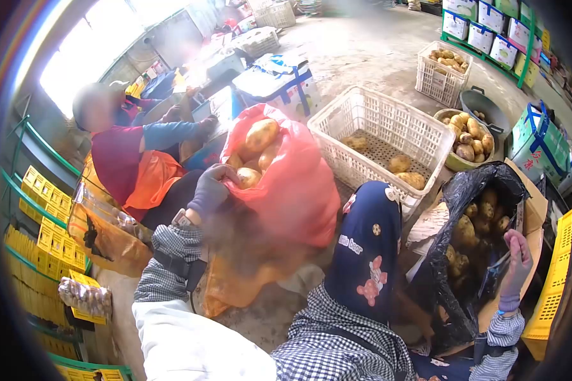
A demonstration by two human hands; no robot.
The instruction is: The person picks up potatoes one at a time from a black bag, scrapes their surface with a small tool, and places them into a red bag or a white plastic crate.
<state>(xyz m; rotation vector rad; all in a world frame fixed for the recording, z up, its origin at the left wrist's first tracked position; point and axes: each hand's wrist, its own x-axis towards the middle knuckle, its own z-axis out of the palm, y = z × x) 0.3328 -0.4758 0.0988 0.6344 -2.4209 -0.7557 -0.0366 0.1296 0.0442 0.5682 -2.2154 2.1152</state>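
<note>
My left hand, in a grey glove, grips the rim of a red mesh sack. Large potatoes fill the sack's mouth. On the right, my right hand, also gloved, is raised beside a cardboard box lined with a black plastic bag. Its fingers are stretched out, and I see nothing held in them. More potatoes lie inside the black bag, partly in shadow. Between the sack and box stands a white plastic crate with a few potatoes in it.
A seated co-worker in an orange apron is at the left. Behind the box are a basket of potatoes, a dark basin and another potato crate. Yellow crates stand at far right; green racks line the left.
</note>
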